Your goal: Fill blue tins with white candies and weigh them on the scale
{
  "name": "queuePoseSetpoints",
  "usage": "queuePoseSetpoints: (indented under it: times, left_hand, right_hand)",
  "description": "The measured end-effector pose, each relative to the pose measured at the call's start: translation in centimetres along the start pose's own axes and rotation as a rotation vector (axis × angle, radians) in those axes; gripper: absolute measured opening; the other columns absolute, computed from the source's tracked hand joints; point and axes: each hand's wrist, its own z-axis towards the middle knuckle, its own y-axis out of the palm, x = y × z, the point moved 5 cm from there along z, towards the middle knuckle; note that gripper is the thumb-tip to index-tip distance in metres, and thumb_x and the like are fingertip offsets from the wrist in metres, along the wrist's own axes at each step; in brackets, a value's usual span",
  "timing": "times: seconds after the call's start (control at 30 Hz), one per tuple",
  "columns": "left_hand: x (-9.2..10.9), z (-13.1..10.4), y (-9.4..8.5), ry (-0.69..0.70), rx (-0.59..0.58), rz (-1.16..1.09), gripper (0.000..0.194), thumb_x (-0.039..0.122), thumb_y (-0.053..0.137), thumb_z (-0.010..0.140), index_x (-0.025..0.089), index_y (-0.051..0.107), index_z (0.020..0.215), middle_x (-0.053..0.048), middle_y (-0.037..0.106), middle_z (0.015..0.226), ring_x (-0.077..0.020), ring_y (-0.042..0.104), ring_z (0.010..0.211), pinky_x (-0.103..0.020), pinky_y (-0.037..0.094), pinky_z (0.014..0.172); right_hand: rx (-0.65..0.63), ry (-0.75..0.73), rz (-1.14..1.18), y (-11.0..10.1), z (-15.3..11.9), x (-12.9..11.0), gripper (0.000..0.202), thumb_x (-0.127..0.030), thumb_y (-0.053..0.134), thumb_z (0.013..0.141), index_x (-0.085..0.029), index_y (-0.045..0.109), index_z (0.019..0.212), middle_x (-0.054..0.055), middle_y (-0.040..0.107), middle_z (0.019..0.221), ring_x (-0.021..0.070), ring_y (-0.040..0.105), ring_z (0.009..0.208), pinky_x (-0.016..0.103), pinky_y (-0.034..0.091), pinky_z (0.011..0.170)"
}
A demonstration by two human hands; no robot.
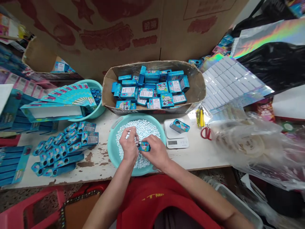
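A turquoise basin (111, 140) full of small white and pale blue candies (143, 125) stands in front of me. Over it, my right hand (156, 152) grips a small blue candy box (145, 146). My left hand (129, 143) is closed around a handful of the candies, at the left end of that box. To the right of the basin is a white digital scale (176, 142), with another blue candy box (179, 126) lying on it. Its display is too small to read.
Behind the basin, a cut-down carton (153, 111) holds many blue boxes. More boxes with round holes (64, 146) are grouped at left, near a second basin (98, 111) with flat box sheets (69, 95). Red scissors (206, 133), a yellow cutter (201, 117) and clear plastic bags (252, 146) lie right.
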Motion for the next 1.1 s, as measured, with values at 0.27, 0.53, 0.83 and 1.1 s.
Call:
queuePoseSetpoints:
  times: [0.27,0.53,0.83,1.1]
  left_hand:
    - [-1.0,0.3,0.9,-0.095,-0.048,-0.067,0.031,0.037,0.072,0.066,0.017,0.049,0.065,0.007,0.045,0.053,-0.0036,0.041,0.040,-0.016,0.024,0.035]
    - [-0.9,1.3,-0.1,-0.267,-0.060,-0.202,0.040,0.044,0.077,0.061,0.016,0.051,0.071,0.005,0.048,0.059,-0.0026,0.042,0.043,-0.014,0.026,0.035]
    - [-0.8,0.6,-0.1,-0.164,-0.082,-0.027,0.037,0.045,0.074,0.065,0.015,0.052,0.065,0.005,0.048,0.056,-0.0034,0.041,0.040,-0.016,0.025,0.034]
    - [-1.0,2.1,-1.0,-0.318,-0.151,-0.195,0.035,0.043,0.073,0.065,0.017,0.050,0.063,0.006,0.043,0.049,-0.0046,0.039,0.040,-0.016,0.029,0.035]
  right_hand:
    - [-0.028,0.035,-0.001,0.0,-0.3,1.4,0.026,-0.013,0.068,0.068,-0.021,0.058,0.091,0.003,0.061,0.087,0.0233,0.057,0.086,0.035,0.044,0.073]
    - [0.003,0.089,0.306,-1.1,-0.8,2.6,0.029,-0.014,0.073,0.068,-0.021,0.059,0.093,0.003,0.059,0.090,0.0210,0.057,0.088,0.033,0.045,0.077]
    - [-0.002,0.047,0.336,0.7,-0.9,2.2,0.028,-0.014,0.071,0.069,-0.022,0.059,0.093,0.003,0.059,0.090,0.0204,0.057,0.087,0.033,0.046,0.076]
    - [0.038,0.047,0.478,-3.7,-2.9,3.2,0.030,-0.035,0.077,0.070,-0.023,0.063,0.094,0.004,0.062,0.095,0.0221,0.059,0.093,0.036,0.049,0.082]
